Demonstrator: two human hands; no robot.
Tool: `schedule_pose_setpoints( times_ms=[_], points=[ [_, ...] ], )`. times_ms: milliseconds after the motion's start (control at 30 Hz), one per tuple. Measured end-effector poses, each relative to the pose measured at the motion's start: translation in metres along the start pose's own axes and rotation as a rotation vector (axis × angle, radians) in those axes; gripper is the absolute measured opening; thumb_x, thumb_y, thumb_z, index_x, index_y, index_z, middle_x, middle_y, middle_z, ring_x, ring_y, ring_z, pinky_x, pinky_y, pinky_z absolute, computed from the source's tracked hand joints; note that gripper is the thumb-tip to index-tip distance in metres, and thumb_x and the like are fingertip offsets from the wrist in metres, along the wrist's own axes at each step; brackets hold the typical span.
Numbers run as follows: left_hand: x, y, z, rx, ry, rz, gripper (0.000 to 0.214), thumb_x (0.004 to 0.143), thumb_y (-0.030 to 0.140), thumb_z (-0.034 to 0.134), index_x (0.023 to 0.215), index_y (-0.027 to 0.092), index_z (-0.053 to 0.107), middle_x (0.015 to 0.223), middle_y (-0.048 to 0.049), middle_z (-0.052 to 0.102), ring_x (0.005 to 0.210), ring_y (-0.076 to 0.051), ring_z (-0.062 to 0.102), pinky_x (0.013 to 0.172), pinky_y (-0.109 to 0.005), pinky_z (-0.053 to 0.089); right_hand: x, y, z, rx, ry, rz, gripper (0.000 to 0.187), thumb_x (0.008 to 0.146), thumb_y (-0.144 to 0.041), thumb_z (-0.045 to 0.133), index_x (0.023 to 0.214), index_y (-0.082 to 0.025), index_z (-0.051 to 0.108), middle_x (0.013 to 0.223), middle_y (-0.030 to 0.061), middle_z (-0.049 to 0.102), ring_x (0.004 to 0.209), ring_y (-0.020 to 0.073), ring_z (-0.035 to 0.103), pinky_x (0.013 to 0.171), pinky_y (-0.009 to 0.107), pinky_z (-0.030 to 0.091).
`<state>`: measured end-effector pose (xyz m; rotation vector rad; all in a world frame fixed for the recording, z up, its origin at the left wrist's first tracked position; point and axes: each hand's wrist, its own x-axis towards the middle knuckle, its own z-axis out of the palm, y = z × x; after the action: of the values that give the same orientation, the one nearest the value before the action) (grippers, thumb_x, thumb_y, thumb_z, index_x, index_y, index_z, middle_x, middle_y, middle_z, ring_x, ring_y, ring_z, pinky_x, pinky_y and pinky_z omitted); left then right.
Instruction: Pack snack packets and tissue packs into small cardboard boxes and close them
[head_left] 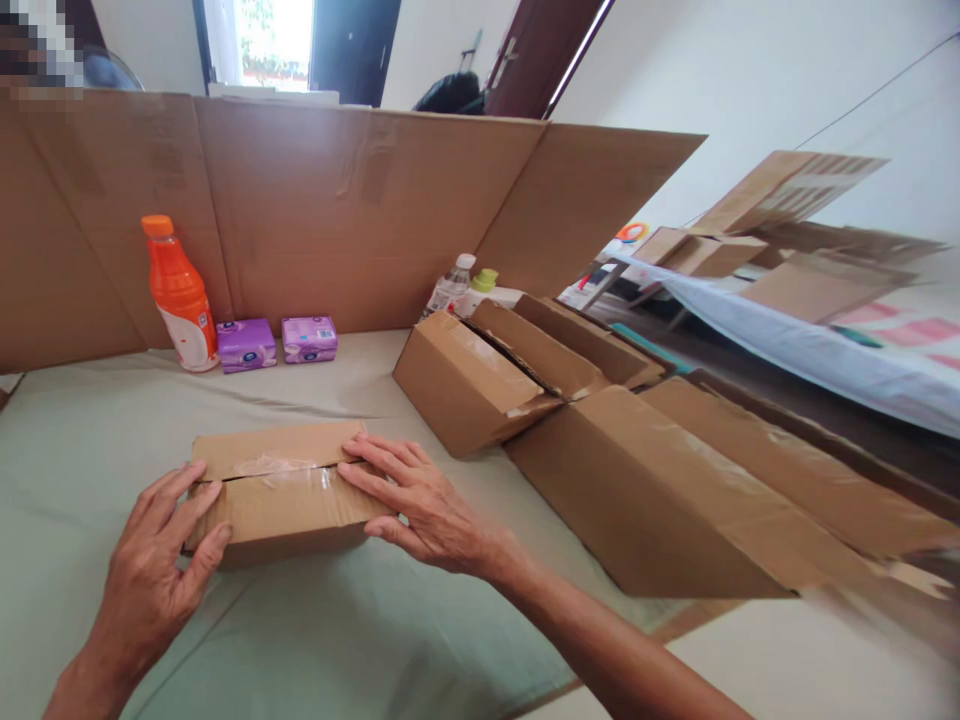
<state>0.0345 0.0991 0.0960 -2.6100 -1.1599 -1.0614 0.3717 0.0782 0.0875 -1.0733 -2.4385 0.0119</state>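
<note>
A small cardboard box [285,505] rests on the pale green cloth [360,630] in front of me, its two top flaps folded down. Clear tape [281,466] lies across part of the seam, where a narrow dark gap shows. My left hand [161,545] touches the box's left end, fingers apart on the flaps and the near corner. At the other end, my right hand [420,500] lies with spread fingers over the right edges of the flaps, its thumb near the front corner. The undersides of both hands are hidden.
Behind the box stand an orange bottle [178,300] and two purple packs, a left pack [246,345] and a right pack [309,340]. Several larger cardboard boxes [600,470] fill the right side. A clear bottle [450,288] is behind them. A tall cardboard panel [360,215] borders the back.
</note>
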Motion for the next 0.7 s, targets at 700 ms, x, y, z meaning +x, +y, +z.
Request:
schedule_pose_setpoints(
  times_ms=[700],
  points=[
    [-0.002, -0.019, -0.013, -0.025, -0.094, 0.072, 0.048, 0.098, 0.035, 0.054, 0.145, 0.028, 0.050, 0.146, -0.0088, 0.058, 0.124, -0.028, 0.063, 0.099, -0.042, 0.058, 0.018, 0.028, 0.012, 0.188, -0.031, -0.045, 0.079, 0.093, -0.072, 0.048, 0.148, -0.017, 0.047, 0.162, 0.0205, 0.032, 0.156, 0.0293, 0.010, 0.123, 0.056, 0.023]
  ],
)
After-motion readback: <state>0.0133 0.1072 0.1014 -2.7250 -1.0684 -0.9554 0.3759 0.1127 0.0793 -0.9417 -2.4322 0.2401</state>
